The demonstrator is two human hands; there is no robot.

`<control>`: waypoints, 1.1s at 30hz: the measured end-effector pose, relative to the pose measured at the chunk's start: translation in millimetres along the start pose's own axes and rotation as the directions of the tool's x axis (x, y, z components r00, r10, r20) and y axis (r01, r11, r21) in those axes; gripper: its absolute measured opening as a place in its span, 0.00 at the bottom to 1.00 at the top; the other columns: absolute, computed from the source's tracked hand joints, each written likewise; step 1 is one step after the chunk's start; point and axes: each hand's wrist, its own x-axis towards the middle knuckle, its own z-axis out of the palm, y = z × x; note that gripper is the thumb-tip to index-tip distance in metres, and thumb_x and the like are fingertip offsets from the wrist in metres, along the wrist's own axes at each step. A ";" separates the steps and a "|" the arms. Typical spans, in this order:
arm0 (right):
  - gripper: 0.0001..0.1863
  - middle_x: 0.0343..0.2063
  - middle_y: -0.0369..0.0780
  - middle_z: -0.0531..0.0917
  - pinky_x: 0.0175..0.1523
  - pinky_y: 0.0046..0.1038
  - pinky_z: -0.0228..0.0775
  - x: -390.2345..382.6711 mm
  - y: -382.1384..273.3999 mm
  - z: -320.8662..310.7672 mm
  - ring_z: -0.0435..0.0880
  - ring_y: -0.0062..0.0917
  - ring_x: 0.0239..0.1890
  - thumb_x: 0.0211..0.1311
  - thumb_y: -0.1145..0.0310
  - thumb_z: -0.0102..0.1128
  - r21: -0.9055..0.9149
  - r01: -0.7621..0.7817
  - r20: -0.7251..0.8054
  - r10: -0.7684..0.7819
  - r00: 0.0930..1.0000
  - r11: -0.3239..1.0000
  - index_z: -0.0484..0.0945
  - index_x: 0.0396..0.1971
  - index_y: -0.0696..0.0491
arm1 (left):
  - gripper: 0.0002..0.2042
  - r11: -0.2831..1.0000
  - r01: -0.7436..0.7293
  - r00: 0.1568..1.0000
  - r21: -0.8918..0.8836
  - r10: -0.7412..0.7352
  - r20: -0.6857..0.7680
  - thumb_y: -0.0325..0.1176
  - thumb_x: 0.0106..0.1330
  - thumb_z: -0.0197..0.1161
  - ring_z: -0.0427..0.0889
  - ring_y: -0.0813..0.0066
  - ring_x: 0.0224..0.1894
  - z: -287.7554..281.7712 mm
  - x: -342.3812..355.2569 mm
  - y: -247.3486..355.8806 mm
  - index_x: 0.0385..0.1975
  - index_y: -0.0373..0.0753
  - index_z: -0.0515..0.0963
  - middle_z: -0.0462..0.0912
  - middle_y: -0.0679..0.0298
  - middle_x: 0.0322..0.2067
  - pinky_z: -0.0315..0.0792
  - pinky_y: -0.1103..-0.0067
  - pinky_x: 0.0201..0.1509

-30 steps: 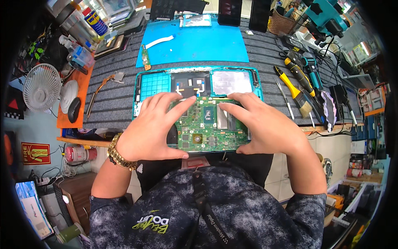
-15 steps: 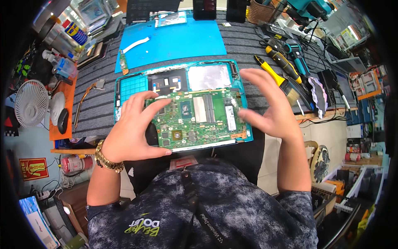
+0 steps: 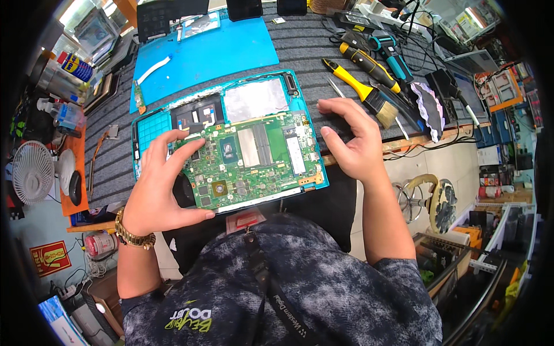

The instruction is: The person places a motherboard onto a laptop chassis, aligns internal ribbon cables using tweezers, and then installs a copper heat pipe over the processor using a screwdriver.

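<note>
Right hand (image 3: 359, 144) now off teal case (image 3: 154, 128), green board (image 3: 259, 174) inside.

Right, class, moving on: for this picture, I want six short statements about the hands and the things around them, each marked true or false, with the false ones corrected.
1. The left hand is spread over the left part of the green circuit board. True.
2. The right hand holds a screwdriver. False: it is open and empty.
3. The yellow-handled brush lies to the right of the blue mat. True.
4. The gold wristband is on the right wrist. False: it is on the left.
5. The blue mat lies farther from the person than the circuit board. True.
6. The white fan stands at the picture's right side. False: it stands at the left.
</note>
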 end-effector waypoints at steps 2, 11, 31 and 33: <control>0.23 0.57 0.49 0.93 0.71 0.38 0.82 1.7 -2.0 0.0 0.93 0.39 0.61 0.66 0.78 0.74 -0.021 0.023 0.007 -0.023 1.000 1.000 0.90 0.61 0.63 | 0.61 1.000 -0.002 1.000 0.012 0.002 0.000 0.60 0.42 0.94 0.73 0.38 0.79 0.7 0.6 0.5 0.81 0.43 0.78 0.71 0.44 0.77 0.67 0.47 0.82; 0.23 0.58 0.49 0.92 0.70 0.43 0.82 3.6 2.3 4.4 0.91 0.46 0.62 0.62 0.74 0.81 -0.085 0.087 0.059 -0.082 0.995 0.993 0.90 0.58 0.62 | 0.60 1.000 0.009 1.000 -0.019 -0.009 -0.004 0.53 0.42 0.95 0.72 0.37 0.79 -0.1 1.0 2.2 0.82 0.43 0.78 0.72 0.44 0.77 0.65 0.47 0.84; 0.25 0.61 0.48 0.91 0.74 0.41 0.80 4.2 1.5 3.2 0.90 0.43 0.65 0.59 0.77 0.79 -0.080 0.053 0.083 -0.046 0.995 0.995 0.91 0.58 0.60 | 0.61 0.993 -0.040 0.996 -0.115 0.030 -0.088 0.57 0.43 0.96 0.74 0.38 0.79 6.9 -3.7 -4.2 0.82 0.41 0.77 0.72 0.44 0.77 0.70 0.47 0.83; 0.25 0.61 0.48 0.91 0.74 0.41 0.80 4.3 1.6 2.9 0.90 0.43 0.65 0.59 0.77 0.79 -0.081 0.052 0.088 -0.045 0.995 0.995 0.91 0.58 0.60 | 0.61 0.992 -0.043 0.995 -0.123 0.031 -0.098 0.57 0.43 0.96 0.74 0.38 0.79 8.0 -4.4 -5.1 0.82 0.41 0.78 0.72 0.44 0.77 0.70 0.48 0.83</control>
